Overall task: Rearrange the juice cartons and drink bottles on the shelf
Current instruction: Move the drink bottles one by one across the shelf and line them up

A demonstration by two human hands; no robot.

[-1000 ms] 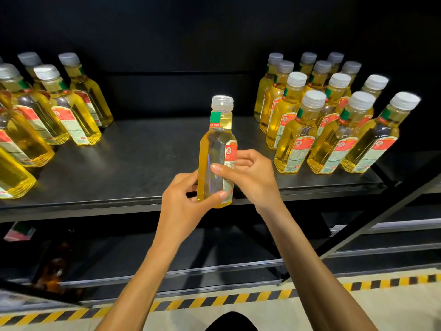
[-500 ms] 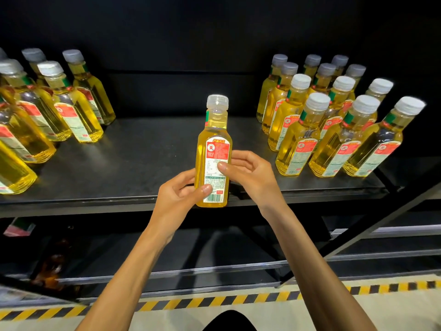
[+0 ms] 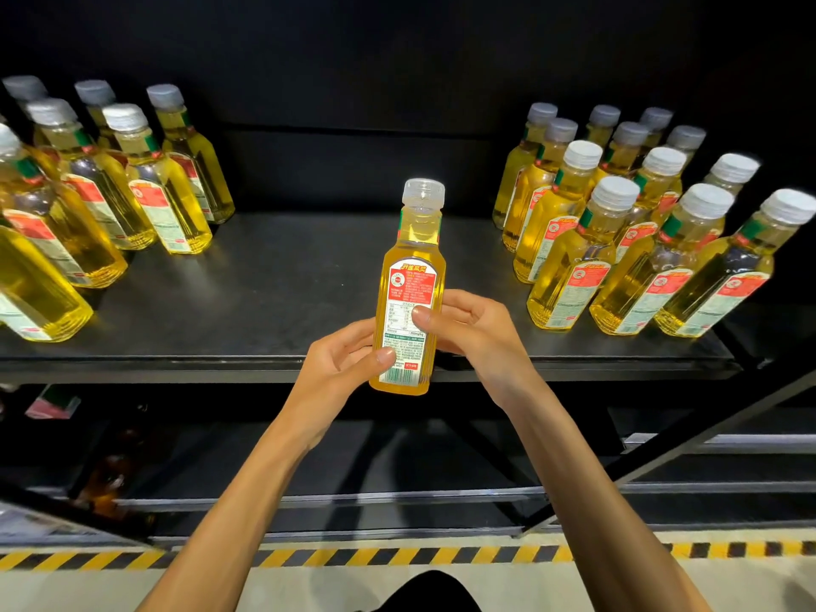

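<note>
While the shelf [image 3: 282, 276] carries a left cluster [image 3: 145, 187] of capped yellow bottles toward its left edge and a right cluster [image 3: 618, 240] toward its right edge, we record one bottle [image 3: 415, 245] held upright over the middle of the front edge, its printed label [image 3: 408, 302] facing us. The left hand [image 3: 338, 368] grips its lower body, thumb curled onto the label. The right hand [image 3: 474, 329] grips its right side, thumb pressed on the label.

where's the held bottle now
Centre of the head view: the held bottle is upright between the left hand and right hand, before the shelf edge.
</note>
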